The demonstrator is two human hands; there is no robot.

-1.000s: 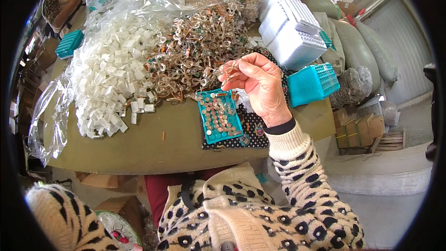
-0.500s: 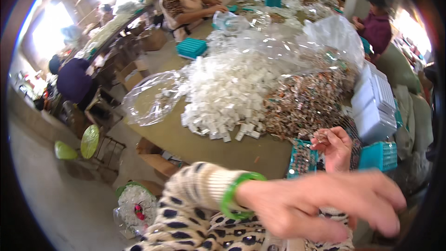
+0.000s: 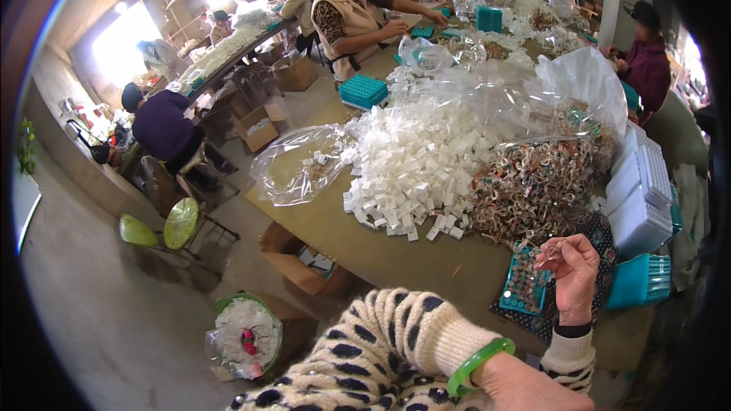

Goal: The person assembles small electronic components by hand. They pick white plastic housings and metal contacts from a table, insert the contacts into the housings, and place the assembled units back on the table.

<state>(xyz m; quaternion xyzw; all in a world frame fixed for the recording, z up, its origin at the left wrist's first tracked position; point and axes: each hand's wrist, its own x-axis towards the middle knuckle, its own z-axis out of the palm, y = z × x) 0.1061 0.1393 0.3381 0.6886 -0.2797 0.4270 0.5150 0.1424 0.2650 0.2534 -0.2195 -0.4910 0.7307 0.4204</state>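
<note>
My right hand (image 3: 576,268) is closed, thumb and fingertips pinching a small brownish, wiry part (image 3: 550,253). It is raised just over the right edge of a teal tray (image 3: 521,307) that holds rows of small round, copper-coloured pieces. Beyond the tray lies a heap of small brown and whitish parts (image 3: 533,186). My left hand (image 3: 525,387), with a green bangle (image 3: 480,365) at the wrist, reaches across my lap to the right at the lower edge. Its fingers are cut off by the picture.
A large heap of white plastic pieces (image 3: 419,164) covers the table's middle, with clear plastic bags (image 3: 297,167) around it. Stacked pale trays (image 3: 640,190) and a teal basket (image 3: 640,281) stand at right. An open carton (image 3: 293,262) sits below the table's left edge. Co-workers sit farther off.
My left hand has dropped to the lower edge, its fingers leaving the picture. My right hand still pinches the small part beside the tray. The whole view has shifted, showing the scene farther right.
</note>
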